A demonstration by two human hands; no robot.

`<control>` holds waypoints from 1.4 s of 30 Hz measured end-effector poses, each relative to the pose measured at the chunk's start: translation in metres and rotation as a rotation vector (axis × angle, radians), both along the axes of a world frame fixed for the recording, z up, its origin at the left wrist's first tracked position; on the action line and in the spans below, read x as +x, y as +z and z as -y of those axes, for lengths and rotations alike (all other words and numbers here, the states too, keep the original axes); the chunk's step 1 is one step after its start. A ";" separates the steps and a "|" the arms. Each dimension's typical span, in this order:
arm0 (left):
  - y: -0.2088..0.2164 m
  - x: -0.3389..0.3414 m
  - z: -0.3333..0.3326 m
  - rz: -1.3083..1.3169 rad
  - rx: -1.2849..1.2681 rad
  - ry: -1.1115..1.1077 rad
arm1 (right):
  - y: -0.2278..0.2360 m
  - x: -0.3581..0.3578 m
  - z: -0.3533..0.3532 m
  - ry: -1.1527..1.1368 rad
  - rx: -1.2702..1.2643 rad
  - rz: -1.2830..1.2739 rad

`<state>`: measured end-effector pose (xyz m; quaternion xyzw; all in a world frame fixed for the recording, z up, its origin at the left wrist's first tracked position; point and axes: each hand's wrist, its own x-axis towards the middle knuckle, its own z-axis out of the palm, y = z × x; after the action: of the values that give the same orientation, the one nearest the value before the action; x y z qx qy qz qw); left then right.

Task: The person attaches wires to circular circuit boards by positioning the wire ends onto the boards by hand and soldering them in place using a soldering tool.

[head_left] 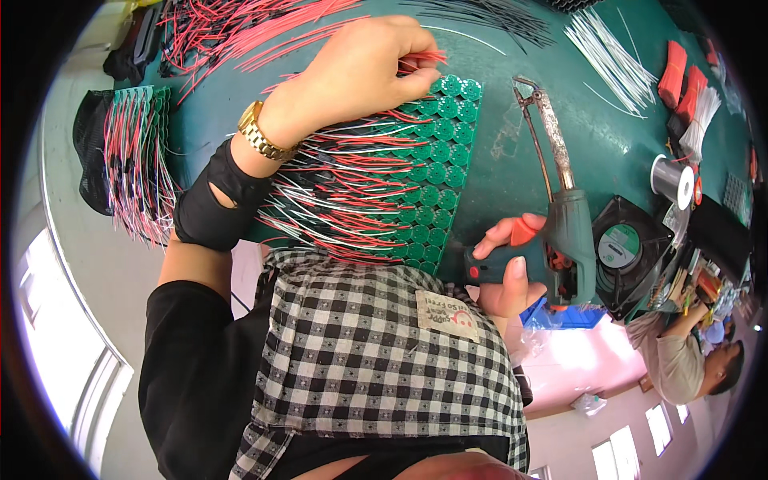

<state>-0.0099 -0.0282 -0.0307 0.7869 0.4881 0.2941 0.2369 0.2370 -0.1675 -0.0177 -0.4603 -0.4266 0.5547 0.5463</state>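
My left hand (364, 68), with a gold watch at its wrist, is at the far edge of a panel of green round circuit boards (436, 172). Its fingers pinch several red wires (428, 57) whose tips stick out past the thumb. Rows of red, white and black wires (336, 188) run left from the panel. In my right hand (512, 276) is a soldering gun (572, 232) with a grey-green body and a red trigger. Its long metal nozzle and thin feed tube point away from me, their tip right of the panel and apart from it.
Loose red wires (256, 28), black wires (488, 20) and white wires (612, 64) lie along the far side. A second wired panel (140, 160) hangs at the left edge. Rightward are a solder spool (672, 182), a black fan (632, 244) and a blue bin (564, 318). Another person (680, 360) sits beyond.
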 end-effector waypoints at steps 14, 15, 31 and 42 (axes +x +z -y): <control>0.040 0.006 0.017 0.195 -0.248 0.075 | -0.004 0.004 0.017 0.071 -0.131 -0.081; 0.049 0.009 0.019 0.155 -0.243 0.063 | -0.005 0.004 0.018 0.085 -0.119 -0.071; 0.005 0.012 0.021 -0.008 -0.055 0.020 | -0.005 0.003 0.026 0.123 -0.183 -0.091; 0.013 0.011 0.017 0.041 -0.135 -0.014 | 0.004 0.010 0.027 0.211 -0.241 0.155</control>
<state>0.0010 -0.0454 -0.0179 0.7665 0.4963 0.2746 0.3014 0.2473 -0.1948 -0.0141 -0.5167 -0.4436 0.6188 0.3915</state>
